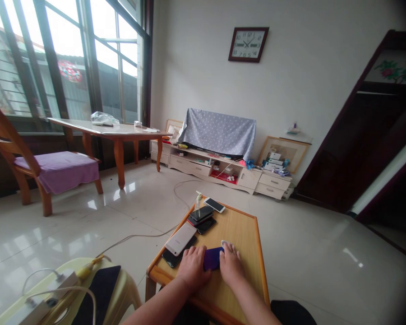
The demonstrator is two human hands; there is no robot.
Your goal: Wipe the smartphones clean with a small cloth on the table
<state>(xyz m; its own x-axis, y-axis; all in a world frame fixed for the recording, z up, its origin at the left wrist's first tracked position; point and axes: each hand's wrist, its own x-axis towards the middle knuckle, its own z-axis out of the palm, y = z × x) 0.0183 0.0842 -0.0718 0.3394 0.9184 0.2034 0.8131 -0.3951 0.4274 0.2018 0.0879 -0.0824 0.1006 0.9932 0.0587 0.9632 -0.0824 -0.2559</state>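
A blue-purple phone [212, 258] lies on the small wooden table [241, 225] between my two hands. My left hand [192, 266] grips its left end, thumb along the near edge. At its right end, my right hand [232, 262] is closed over a small white piece [224, 243] that peeks out past the fingertips; its kind is mostly hidden. Beside my left hand, a pale phone [180, 239] rests on a black phone [171, 258]. Farther back are a stack of dark phones [202, 214] and a white phone [214, 205].
A clear pump bottle [198, 200] stands at the table's far left corner. To the left, a pale yellow stool [130, 280] carries a white power strip [66, 280], cables and a dark flat item [99, 289]. A white cabinet [192, 168] runs along the far wall.
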